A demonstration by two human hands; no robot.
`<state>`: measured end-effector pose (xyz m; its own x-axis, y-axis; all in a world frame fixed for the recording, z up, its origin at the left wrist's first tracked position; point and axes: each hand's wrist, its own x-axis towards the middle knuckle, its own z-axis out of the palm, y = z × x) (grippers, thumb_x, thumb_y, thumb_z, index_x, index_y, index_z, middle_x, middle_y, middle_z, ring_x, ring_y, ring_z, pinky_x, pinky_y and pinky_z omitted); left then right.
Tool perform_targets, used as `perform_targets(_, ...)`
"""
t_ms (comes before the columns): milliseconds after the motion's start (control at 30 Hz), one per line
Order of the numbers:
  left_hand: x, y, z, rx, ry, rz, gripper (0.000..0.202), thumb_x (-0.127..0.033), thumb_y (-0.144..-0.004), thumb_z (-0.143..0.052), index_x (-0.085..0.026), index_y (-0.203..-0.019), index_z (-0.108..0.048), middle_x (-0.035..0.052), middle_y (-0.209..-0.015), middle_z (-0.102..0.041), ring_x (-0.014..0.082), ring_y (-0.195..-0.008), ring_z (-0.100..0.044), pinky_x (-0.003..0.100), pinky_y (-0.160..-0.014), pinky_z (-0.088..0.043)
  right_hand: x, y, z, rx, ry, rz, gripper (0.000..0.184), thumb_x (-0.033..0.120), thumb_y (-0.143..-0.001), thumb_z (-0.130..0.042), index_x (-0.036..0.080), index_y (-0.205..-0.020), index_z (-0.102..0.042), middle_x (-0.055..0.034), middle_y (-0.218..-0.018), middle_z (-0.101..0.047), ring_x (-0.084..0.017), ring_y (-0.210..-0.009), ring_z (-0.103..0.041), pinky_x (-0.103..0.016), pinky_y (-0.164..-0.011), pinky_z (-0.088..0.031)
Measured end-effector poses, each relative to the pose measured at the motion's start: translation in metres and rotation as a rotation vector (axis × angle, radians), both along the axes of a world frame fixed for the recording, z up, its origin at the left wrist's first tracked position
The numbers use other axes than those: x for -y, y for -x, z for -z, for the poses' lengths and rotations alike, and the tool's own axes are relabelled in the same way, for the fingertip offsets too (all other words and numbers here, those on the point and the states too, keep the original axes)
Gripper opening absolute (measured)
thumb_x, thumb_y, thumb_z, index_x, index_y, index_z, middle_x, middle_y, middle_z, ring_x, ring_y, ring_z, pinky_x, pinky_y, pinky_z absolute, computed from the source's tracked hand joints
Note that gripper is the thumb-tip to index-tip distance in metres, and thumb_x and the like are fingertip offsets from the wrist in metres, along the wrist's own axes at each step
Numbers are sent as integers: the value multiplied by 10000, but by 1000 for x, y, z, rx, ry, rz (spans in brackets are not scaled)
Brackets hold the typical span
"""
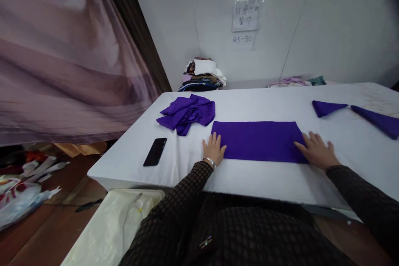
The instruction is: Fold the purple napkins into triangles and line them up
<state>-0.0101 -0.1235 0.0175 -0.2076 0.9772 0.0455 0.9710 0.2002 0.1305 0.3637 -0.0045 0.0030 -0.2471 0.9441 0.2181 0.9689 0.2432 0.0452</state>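
Observation:
A purple cloth napkin (260, 141), folded into a long flat rectangle, lies on the white-covered table (249, 181) in front of me. At its left end rests my left hand (214, 149), fingers spread flat and touching the edge. My right hand (318, 149) lies open over the right end, thumb and fingers apart. Behind my left hand is a crumpled heap of purple cloth (188, 113). Two folded purple cloths (329, 108) with pointed ends sit at the far right.
A black phone (155, 152) lies on the table's left part. Against the wall is a pile of folded clothes (204, 77). A handwritten sign (245, 15) hangs above. Left stands a pinkish curtain (68, 58); below, a plastic-covered box (109, 224) stands beside the table.

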Motion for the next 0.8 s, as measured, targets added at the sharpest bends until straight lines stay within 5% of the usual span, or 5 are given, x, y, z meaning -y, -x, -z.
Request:
perform_targets(100, -15, -27, 2, 4, -14, 152, 597, -470, -908, -246, -192, -1435, -264, 63, -1539, -162, 248, -1406, -141, 549, -1118, -106, 17, 82, -18, -81, 66, -187, 615, 491, -925, -223, 122, -1395, -369, -178, -1480, -287, -313, -1361, -225, -559, -1039, -210)
perform_targets(233, -31, -42, 10, 1, 43, 150, 585, -385, -900, -263, -170, -1444, -250, 72, -1539, -151, 249, -1412, -118, 549, -1119, -98, 37, 194, -19, -172, 200, -414, 597, 475, -938, -202, 139, -1410, -345, -135, -1496, -270, -287, -1373, -208, -532, -1074, -172)
perform_targets(367, -35, -36, 18, -23, 134, 129, 601, -305, -873, -289, -149, -1451, -229, 79, -1536, -154, 255, -1414, -98, 542, -1116, -124, 44, 235, -2, -262, 250, -431, 594, 465, -948, -193, 128, -1420, -318, -138, -1499, -262, -277, -1380, -189, -523, -1083, -156)
perform_targets(500, -33, -34, 21, -41, 78, 125, 588, -401, -909, -228, -141, -1434, -277, 82, -1526, -197, 263, -1408, -130, 552, -1112, -139, 35, 198, 10, -244, 234, -351, 632, 530, -936, -190, 159, -1437, -288, -141, -1509, -231, -280, -1388, -158, -525, -1086, -122)
perform_targets(800, -35, -36, 17, -63, 69, 118, 582, -419, -919, -249, -135, -1424, -301, 92, -1514, -230, 275, -1401, -161, 556, -1105, -161, -10, -1, 18, -79, 184, 236, 623, 526, -940, -147, 181, -1441, -282, -149, -1501, -250, -303, -1373, -199, -545, -1055, -181)
